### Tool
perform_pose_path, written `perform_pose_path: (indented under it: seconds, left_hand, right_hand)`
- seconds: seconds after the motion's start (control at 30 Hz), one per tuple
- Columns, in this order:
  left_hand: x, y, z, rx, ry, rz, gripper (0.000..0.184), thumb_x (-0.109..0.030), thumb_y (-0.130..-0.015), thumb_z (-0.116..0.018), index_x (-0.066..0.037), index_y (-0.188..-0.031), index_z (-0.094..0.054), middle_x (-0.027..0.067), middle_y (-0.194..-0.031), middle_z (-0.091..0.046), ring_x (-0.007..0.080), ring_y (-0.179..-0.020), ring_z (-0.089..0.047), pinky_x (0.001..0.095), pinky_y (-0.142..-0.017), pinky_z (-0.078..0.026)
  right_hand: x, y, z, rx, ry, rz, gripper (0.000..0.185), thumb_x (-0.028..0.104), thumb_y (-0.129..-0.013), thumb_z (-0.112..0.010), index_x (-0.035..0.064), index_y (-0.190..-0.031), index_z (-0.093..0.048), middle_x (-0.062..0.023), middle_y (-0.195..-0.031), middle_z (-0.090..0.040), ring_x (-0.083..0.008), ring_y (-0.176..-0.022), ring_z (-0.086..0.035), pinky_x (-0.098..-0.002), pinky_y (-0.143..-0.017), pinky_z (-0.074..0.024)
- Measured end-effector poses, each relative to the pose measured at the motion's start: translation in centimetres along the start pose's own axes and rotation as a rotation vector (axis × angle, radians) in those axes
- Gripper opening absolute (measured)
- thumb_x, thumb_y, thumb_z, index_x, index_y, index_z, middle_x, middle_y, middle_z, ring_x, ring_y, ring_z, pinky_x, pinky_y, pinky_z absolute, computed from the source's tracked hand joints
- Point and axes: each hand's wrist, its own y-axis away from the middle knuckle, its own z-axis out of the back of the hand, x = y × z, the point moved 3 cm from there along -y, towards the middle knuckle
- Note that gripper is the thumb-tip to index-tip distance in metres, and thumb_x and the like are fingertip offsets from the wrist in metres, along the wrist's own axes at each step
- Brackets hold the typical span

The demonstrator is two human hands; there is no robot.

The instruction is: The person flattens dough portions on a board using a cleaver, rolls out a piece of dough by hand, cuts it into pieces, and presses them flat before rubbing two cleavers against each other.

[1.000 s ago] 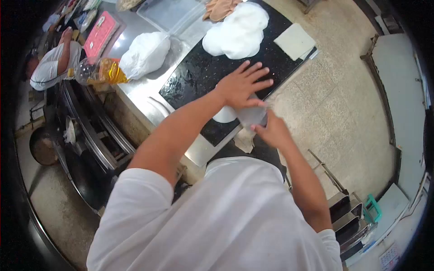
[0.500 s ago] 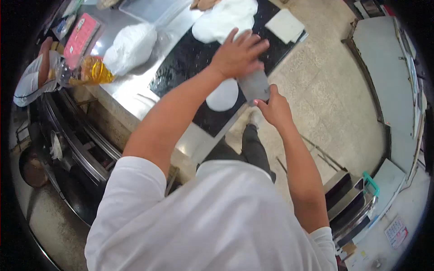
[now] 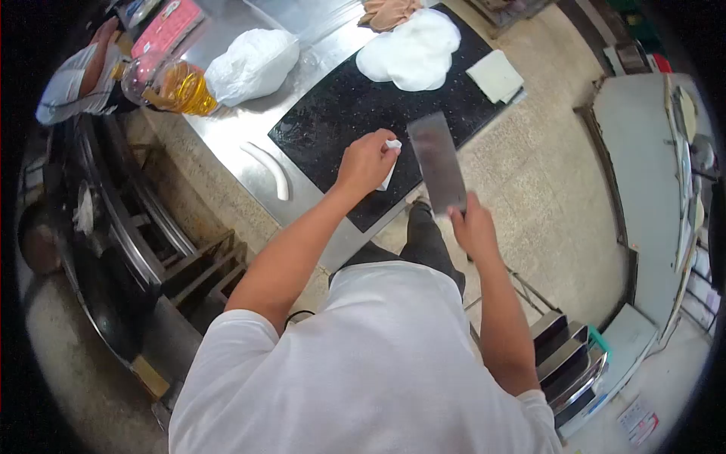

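My left hand (image 3: 368, 162) is closed on a thin white dough wrapper (image 3: 388, 180), which sticks out above and below the fingers over the black board (image 3: 318, 113). My right hand (image 3: 475, 229) grips the handle of a cleaver (image 3: 437, 163), its wide blade raised off the board and pointing away from me. A heap of overlapping white dough wrappers (image 3: 412, 50) lies at the far end of the board. A white dough roll (image 3: 266, 169) rests on the steel tabletop (image 3: 234, 147) left of my left hand.
A white plastic bag (image 3: 253, 66) and a bottle of yellow oil (image 3: 181, 87) stand at the left. Folded pale cloths (image 3: 495, 76) sit on the board's right corner, and a brown cloth (image 3: 387, 13) lies behind the heap. Another person's arm (image 3: 97, 57) shows far left.
My left hand has left the cleaver blade and closed on the round dough wrapper, lifting it. My right hand has moved the cleaver slightly down and right, off the board.
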Motion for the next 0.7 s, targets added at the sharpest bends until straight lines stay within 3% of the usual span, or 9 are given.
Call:
perform_pose_path:
  seconds: [0.1, 0.17, 0.23, 0.27, 0.3, 0.37, 0.53, 0.63, 0.7]
  left_hand:
    - [0.3, 1.0, 0.0, -0.063, 0.047, -0.013, 0.025, -0.012, -0.089, -0.073, -0.003, -0.111, -0.069, 0.0154, -0.092, -0.072, 0.0258, -0.079, -0.071, 0.0356, -0.072, -0.056]
    - [-0.3, 1.8, 0.4, -0.096, 0.068, -0.042, 0.026, -0.010, -0.090, -0.073, -0.002, -0.114, -0.068, 0.0134, -0.092, -0.072, 0.0211, -0.078, -0.071, 0.0323, -0.071, -0.055]
    - [-0.7, 2.6, 1.1, -0.046, 0.256, 0.215, 0.020, -0.011, -0.088, -0.074, -0.001, -0.106, -0.071, 0.0108, -0.088, -0.070, 0.0171, -0.075, -0.067, 0.0301, -0.070, -0.054]
    - [-0.4, 2.9, 1.0, -0.088, 0.381, 0.244, 0.020, -0.010, -0.092, -0.073, -0.003, -0.110, -0.070, 0.0034, -0.089, -0.067, 0.0095, -0.078, -0.062, 0.0270, -0.070, -0.052]
    - [-0.5, 2.9, 1.5, -0.103, 0.366, 0.252, 0.020, -0.010, -0.092, -0.073, -0.003, -0.110, -0.070, 0.0034, -0.089, -0.067, 0.0095, -0.078, -0.062, 0.0270, -0.070, -0.052]
    - [-0.5, 2.0, 2.6, -0.196, 0.673, 0.332, 0.026, -0.007, -0.095, -0.070, -0.005, -0.121, -0.065, -0.0001, -0.100, -0.065, 0.0073, -0.090, -0.060, 0.0244, -0.074, -0.051]
    - [0.2, -4.4, 6.5, -0.529, 0.654, 0.366, 0.037, -0.012, -0.100, -0.063, -0.006, -0.136, -0.056, 0.0027, -0.105, -0.062, 0.0109, -0.089, -0.062, 0.0252, -0.071, -0.052]
    - [4.6, -6.4, 7.1, -0.644, 0.687, 0.518, 0.047, -0.016, -0.100, -0.064, -0.005, -0.143, -0.050, 0.0054, -0.110, -0.062, 0.0140, -0.093, -0.063, 0.0263, -0.074, -0.054]
    - [7.2, -6.2, 7.0, -0.720, 0.662, 0.688, 0.051, -0.019, -0.102, -0.061, -0.004, -0.148, -0.044, 0.0096, -0.120, -0.059, 0.0171, -0.100, -0.061, 0.0308, -0.083, -0.055]
  right_hand:
    - [1.6, -5.8, -1.8, 0.021, -0.052, 0.085, 0.039, 0.023, -0.091, -0.071, -0.0035, -0.111, -0.050, -0.0308, -0.086, -0.068, -0.0508, -0.087, -0.067, -0.0550, -0.074, -0.0528]
    - [2.7, -7.1, -4.4, 0.209, -0.029, 0.228, 0.043, 0.025, -0.090, -0.072, -0.0030, -0.113, -0.050, -0.0319, -0.090, -0.068, -0.0518, -0.089, -0.066, -0.0561, -0.078, -0.0526]
    - [2.1, -6.8, -4.7, 0.322, -0.050, 0.313, 0.044, 0.026, -0.089, -0.073, -0.0029, -0.112, -0.050, -0.0322, -0.091, -0.068, -0.0521, -0.090, -0.066, -0.0566, -0.079, -0.0523]
    - [1.4, -5.9, -4.6, 0.417, -0.059, 0.358, 0.044, 0.027, -0.088, -0.074, -0.0028, -0.112, -0.051, -0.0324, -0.092, -0.068, -0.0524, -0.090, -0.066, -0.0571, -0.080, -0.0519]
    - [0.5, -5.4, -3.9, 0.427, -0.065, 0.378, 0.044, 0.027, -0.088, -0.074, -0.0028, -0.112, -0.051, -0.0324, -0.092, -0.068, -0.0524, -0.090, -0.066, -0.0571, -0.080, -0.0519]
    - [-1.7, -5.6, -2.3, 0.520, -0.056, 0.376, 0.041, 0.026, -0.088, -0.074, -0.0024, -0.108, -0.054, -0.0306, -0.089, -0.069, -0.0504, -0.088, -0.067, -0.0556, -0.078, -0.0528]
    - [-7.6, -7.9, 5.3, 0.491, -0.069, 0.274, 0.035, 0.024, -0.088, -0.074, -0.0020, -0.103, -0.056, -0.0269, -0.084, -0.070, -0.0458, -0.083, -0.070, -0.0506, -0.072, -0.0542]
    - [-10.2, -9.2, 9.2, 0.335, -0.146, 0.302, 0.033, 0.024, -0.090, -0.074, -0.0019, -0.103, -0.057, -0.0231, -0.081, -0.071, -0.0384, -0.077, -0.072, -0.0449, -0.068, -0.0545]
    - [-11.0, -10.5, 11.4, 0.249, -0.247, 0.348, 0.033, 0.025, -0.092, -0.073, -0.0019, -0.104, -0.058, -0.0208, -0.080, -0.071, -0.0334, -0.074, -0.072, -0.0417, -0.065, -0.0543]
